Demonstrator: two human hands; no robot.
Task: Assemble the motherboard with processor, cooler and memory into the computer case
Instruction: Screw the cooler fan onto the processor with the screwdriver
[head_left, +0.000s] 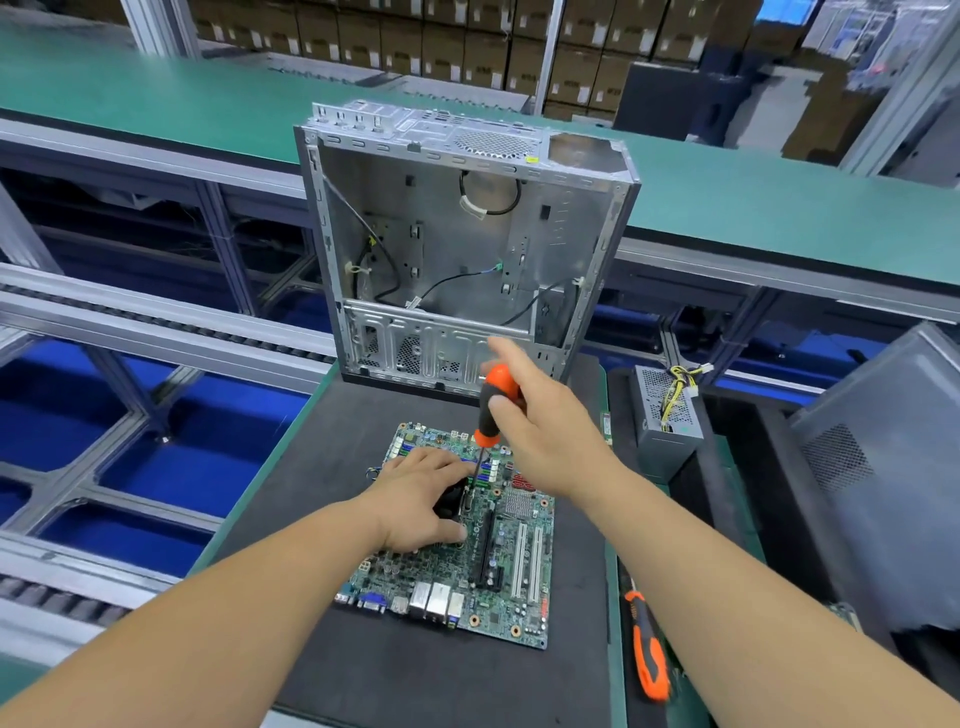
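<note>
A green motherboard (511, 561) lies flat on a black mat (322, 597) in front of me. My left hand (421, 499) rests on a black cooler (451, 500) near the board's middle and covers most of it. My right hand (540, 421) grips an orange and black screwdriver (493, 410) held upright, its tip down on the board beside the cooler. Behind the board stands the open silver computer case (467, 244), with loose black cables inside. I cannot see the processor or the memory.
A second orange screwdriver (647, 649) lies at the right of the mat. A grey power supply (667, 410) with yellow wires stands at the right, beside a dark case panel (883, 467). A green conveyor (182, 98) runs behind, roller rails (156, 322) at left.
</note>
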